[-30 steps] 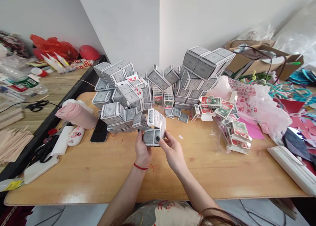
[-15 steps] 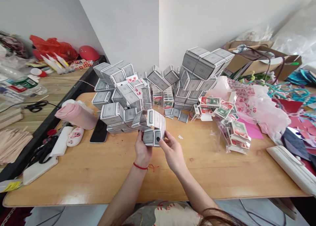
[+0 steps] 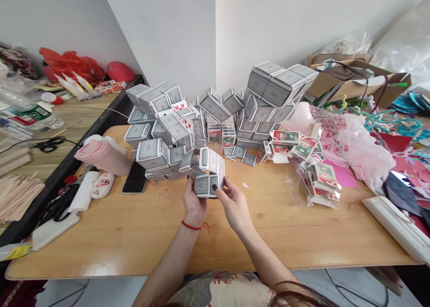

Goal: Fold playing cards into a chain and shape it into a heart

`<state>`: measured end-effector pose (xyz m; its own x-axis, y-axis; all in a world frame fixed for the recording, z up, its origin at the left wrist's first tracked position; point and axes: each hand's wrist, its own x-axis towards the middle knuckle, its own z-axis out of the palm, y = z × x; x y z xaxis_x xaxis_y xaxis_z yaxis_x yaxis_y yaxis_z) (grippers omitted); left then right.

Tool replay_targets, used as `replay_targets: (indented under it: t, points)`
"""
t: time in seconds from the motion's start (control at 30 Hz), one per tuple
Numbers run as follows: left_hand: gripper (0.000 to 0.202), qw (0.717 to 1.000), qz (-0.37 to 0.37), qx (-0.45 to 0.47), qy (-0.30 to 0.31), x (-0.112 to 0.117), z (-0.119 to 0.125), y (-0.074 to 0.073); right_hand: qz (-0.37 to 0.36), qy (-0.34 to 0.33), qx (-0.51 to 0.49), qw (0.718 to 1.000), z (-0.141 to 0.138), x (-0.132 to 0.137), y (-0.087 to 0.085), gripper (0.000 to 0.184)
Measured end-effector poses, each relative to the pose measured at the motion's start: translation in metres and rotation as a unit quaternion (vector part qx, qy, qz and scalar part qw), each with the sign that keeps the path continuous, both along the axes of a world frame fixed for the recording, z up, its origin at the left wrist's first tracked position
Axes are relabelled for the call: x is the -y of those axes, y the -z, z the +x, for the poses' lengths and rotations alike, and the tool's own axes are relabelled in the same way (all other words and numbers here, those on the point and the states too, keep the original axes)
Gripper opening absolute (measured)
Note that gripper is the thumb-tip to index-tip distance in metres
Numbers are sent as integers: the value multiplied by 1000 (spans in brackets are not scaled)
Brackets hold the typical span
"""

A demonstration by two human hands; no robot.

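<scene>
Between my hands is a block of joined cubes folded from playing cards [image 3: 205,186], grey patterned backs facing out. My left hand [image 3: 195,204] grips its left side from below, a red string round the wrist. On the right side, my right hand [image 3: 234,204] holds it with the dark-nailed thumb on the front face and the fingers behind. The block's upper part rises at the back with a gap showing in it. Close behind stand stacked card cubes [image 3: 152,154] on the left, and a taller card-cube stack [image 3: 268,92] rises on the right.
Playing-card boxes [image 3: 324,181] lie to the right, beside a pink-white plastic bag [image 3: 352,141]. A black phone [image 3: 135,177] and a pink rolled bundle [image 3: 104,157] are at the left. Behind them, scissors [image 3: 50,143] rest on the side table. A white case [image 3: 396,226] sits at the right edge.
The card block tilts very slightly between my hands. Both hands keep their hold in nearly the same place, and the things around stay put.
</scene>
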<state>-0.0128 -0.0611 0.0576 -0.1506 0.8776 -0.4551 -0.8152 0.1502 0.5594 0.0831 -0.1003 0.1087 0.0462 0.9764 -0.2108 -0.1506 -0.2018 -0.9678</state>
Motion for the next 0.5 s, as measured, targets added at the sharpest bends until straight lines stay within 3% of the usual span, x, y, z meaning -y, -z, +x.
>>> replay_targets:
  t: [0.5]
  points:
    - [28, 1000, -15, 1, 18, 3, 2, -2, 12, 8, 28, 999, 1, 1, 3, 37]
